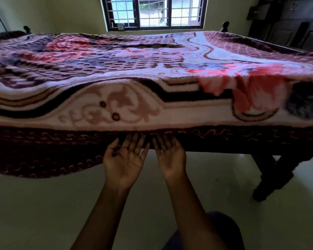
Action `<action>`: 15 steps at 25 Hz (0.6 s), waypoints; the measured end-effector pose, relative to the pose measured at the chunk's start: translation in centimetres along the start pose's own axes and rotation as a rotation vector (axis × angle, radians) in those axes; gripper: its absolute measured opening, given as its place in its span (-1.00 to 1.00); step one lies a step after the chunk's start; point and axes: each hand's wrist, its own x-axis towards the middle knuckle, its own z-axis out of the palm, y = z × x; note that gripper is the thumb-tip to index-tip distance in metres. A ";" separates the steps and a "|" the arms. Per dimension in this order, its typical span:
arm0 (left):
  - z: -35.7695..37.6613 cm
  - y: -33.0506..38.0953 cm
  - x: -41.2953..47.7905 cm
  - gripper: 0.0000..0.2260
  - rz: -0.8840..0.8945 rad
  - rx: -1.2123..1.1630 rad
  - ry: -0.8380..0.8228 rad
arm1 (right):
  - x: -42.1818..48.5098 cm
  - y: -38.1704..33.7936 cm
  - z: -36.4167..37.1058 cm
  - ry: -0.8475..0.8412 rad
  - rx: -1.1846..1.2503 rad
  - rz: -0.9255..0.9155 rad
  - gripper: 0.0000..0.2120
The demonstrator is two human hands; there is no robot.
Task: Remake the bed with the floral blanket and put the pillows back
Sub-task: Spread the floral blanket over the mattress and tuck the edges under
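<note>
Your left hand [124, 160] and right hand [171, 157] lie palm-up, fingers [135, 147] straight and holding nothing, tips tucked under the hanging hem of the floral blanket [152, 73]. It covers the bed [275, 174]. You seem to be straightening the drape. No pillows are in view, and they likely come next.

Bare floor [43, 204] open below and toward viewer; hanging blanket [43, 150] edge blocks ahead-left, dark bed leg [271, 175] stands right.
</note>
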 end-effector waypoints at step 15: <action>4.7 -10.0 -0.7 -0.41 -0.348 -0.154 -0.112 | -2.8 -9.7 -4.8 0.087 0.050 -0.369 -0.76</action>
